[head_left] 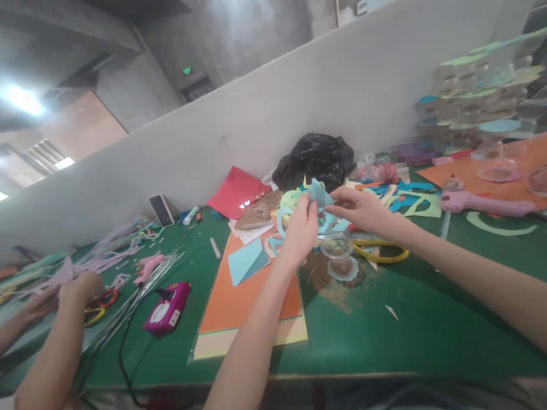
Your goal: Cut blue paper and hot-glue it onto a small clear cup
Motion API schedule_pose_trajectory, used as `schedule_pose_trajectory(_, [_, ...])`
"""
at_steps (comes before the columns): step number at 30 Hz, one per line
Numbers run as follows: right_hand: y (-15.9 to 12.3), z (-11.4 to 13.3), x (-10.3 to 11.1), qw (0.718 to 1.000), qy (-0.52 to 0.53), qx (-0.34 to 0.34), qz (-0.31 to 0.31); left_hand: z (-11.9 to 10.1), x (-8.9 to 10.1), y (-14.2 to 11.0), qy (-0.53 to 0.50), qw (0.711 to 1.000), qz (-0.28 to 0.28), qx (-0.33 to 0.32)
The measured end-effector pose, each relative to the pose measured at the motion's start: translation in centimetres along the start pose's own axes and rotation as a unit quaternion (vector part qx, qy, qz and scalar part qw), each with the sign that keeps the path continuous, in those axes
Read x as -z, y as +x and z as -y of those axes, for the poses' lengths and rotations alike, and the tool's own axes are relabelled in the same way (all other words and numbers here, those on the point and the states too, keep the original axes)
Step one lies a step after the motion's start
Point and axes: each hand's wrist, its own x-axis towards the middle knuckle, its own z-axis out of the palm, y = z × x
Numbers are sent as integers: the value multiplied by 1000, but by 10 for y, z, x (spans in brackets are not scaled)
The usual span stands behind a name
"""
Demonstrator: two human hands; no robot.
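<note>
A small piece of light blue paper (320, 193) is held up between my two hands, above a heap of paper scraps. My left hand (302, 225) pinches its left side, and the fingertips of my right hand (354, 208) close on its lower right edge. Below my hands stands a small clear plastic cup (339, 257) on a brown patch. Yellow-handled scissors (383, 251) lie just right of the cup. To the left, another light blue sheet (248, 262) rests on a stack of orange paper (246, 301).
A co-worker's hands (80, 287) work at the left. Nearby lie a magenta device (169, 308) with a cable and a phone (161, 211) against the wall. A black plastic bag (315, 158) sits behind. At right are a pink glue gun (484, 201) and stacked clear containers (485, 90).
</note>
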Motion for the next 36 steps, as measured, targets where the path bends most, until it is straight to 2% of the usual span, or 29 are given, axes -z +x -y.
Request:
schedule_pose_trajectory(8, [-4, 14, -3, 997, -20, -71, -16, -2, -1, 1, 20, 999, -35, -1])
schedule_pose_trajectory(12, [-4, 17, -3, 998, -35, -46, -23, -3, 0, 0, 24, 999, -40, 14])
schedule_pose_trajectory(18, [-1, 14, 0, 996, -78, -39, -5, -5, -3, -3, 35, 998, -43, -8])
schedule_pose_trajectory(21, [-3, 12, -2, 998, -46, -22, -37, -1, -6, -3, 27, 999, -33, -2])
schedule_pose_trajectory(24, [-3, 6, -4, 996, 34, -7, -85, 5, -10, -1, 4, 999, -43, -1])
schedule_pose_trajectory(26, [-1, 2, -4, 993, 77, -11, -94, 8, -12, -1, -8, 999, -48, -2])
schedule_pose_trajectory(29, [1, -2, -3, 995, 79, -31, -60, 10, -14, -2, -18, 999, -38, -4])
schedule_pose_trajectory(33, [0, -3, 0, 998, 10, -68, 16, 8, -12, -3, -19, 999, -31, -5])
schedule_pose_trajectory(36, [-1, -5, 2, 997, 12, -78, 26, 6, -11, -3, -26, 999, -30, 3])
